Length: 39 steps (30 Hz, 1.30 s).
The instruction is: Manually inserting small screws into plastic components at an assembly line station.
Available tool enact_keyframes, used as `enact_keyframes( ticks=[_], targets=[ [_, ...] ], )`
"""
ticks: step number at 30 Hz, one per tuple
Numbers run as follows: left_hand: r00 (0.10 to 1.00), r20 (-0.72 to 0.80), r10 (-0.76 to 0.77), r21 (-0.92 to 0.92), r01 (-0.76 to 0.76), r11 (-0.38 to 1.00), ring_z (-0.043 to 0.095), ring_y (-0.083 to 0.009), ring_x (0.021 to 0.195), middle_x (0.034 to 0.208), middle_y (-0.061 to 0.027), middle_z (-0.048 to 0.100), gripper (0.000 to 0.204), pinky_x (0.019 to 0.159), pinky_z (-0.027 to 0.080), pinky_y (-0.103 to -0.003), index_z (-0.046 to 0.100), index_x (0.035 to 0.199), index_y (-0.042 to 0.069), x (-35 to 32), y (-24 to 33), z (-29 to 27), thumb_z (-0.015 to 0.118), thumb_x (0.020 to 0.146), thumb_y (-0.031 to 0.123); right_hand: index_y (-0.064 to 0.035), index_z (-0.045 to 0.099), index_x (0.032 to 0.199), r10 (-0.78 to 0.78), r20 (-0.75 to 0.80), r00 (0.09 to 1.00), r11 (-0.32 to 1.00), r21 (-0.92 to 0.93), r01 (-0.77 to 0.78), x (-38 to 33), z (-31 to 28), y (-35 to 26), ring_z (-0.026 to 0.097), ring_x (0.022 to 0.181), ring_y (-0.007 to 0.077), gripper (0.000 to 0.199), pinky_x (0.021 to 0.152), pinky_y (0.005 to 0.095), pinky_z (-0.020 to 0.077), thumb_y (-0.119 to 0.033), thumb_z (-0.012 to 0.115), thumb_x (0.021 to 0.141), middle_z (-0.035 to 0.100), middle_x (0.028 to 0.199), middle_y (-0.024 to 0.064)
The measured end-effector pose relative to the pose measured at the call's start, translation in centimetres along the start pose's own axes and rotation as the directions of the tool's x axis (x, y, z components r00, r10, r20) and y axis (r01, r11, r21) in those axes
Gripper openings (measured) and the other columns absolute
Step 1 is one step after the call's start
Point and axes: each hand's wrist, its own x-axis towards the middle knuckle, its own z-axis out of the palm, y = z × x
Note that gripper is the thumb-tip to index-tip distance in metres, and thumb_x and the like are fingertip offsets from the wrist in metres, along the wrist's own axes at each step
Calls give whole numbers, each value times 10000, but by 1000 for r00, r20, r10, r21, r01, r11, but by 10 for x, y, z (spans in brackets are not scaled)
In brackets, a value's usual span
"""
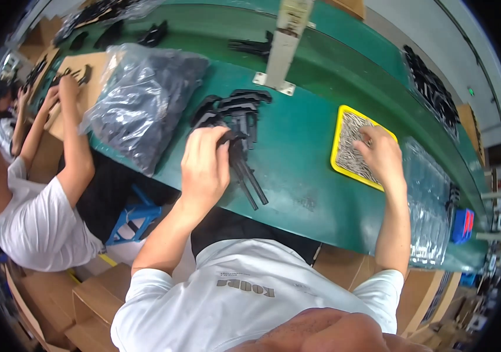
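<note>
The left hand [203,167] pinches a black part [237,154] over the desk [303,170]; the right hand [381,155], half curled at the yellow tray [338,138] — grip hidden — seems to be picking small metal pieces [351,124], which calls for a fine pinch.

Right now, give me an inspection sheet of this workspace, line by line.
Surface: green bench, scuffed near the front edge.
Things: black parts grouped near the left hand; yellow tray of small metal pieces at right.
Clutter: clear bag bulging with dark items at left; clear plastic packaging and a blue-and-red box at far right.
Hands: left hand grips a black part; right hand is over the tray, grip unclear.
Cables: nothing seen.
Surroundings: pale post on the bench; co-worker at left; cardboard boxes below.
</note>
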Motion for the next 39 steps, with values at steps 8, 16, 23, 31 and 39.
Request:
enact_keyframes(
  ticks=[8, 16, 23, 31, 39],
  targets=[
    [977, 210, 35, -434, 61, 899, 679, -273, 798, 1125, -137, 693, 309, 777, 554, -336, 531, 1311, 2, 54, 35, 120, 536, 1003, -29, -51, 747, 1001, 30, -8, 1000, 999, 31, -30, -12, 37, 28, 663, 892, 314, 160, 825, 403, 531, -122, 742, 858, 715, 926, 89],
    [778, 568, -269, -554, 602, 575, 653, -187, 778, 1067, -112, 666, 260, 711, 549, -325, 521, 1244, 24, 55, 44, 144, 545, 989, -16, -25, 747, 991, -39, -224, 974, 993, 102, 64, -17, 49, 41, 660, 859, 310, 128, 803, 402, 529, -76, 724, 876, 718, 932, 93],
    [872, 449, -196, -667, 473, 576, 625, -193, 769, 953, -90, 636, 303, 680, 510, -340, 528, 1171, 35, 45, 47, 139, 572, 889, -67, -16, 744, 964, 106, -315, 943, 908, 416, 37, -20, 32, -16, 648, 801, 257, 96, 740, 361, 531, -55, 732, 877, 708, 901, 84],
    [931, 350, -98, -676, 324, 662, 604, -222, 774, 939, -80, 645, 314, 699, 499, -358, 572, 1085, 39, 35, 52, 141, 571, 810, -111, -29, 748, 951, -120, -472, 873, 894, 332, 302, -14, 56, -33, 621, 768, 217, 107, 709, 328, 522, -16, 763, 847, 703, 899, 62],
    [975, 214, 65, -651, 93, 754, 607, -258, 819, 951, -74, 657, 317, 738, 502, -353, 578, 990, 50, 38, 52, 139, 581, 730, -132, -45, 748, 943, -212, -566, 797, 907, 191, 377, -15, 62, -33, 612, 756, 216, 124, 696, 331, 519, 1, 771, 831, 701, 902, 51]
  ],
)
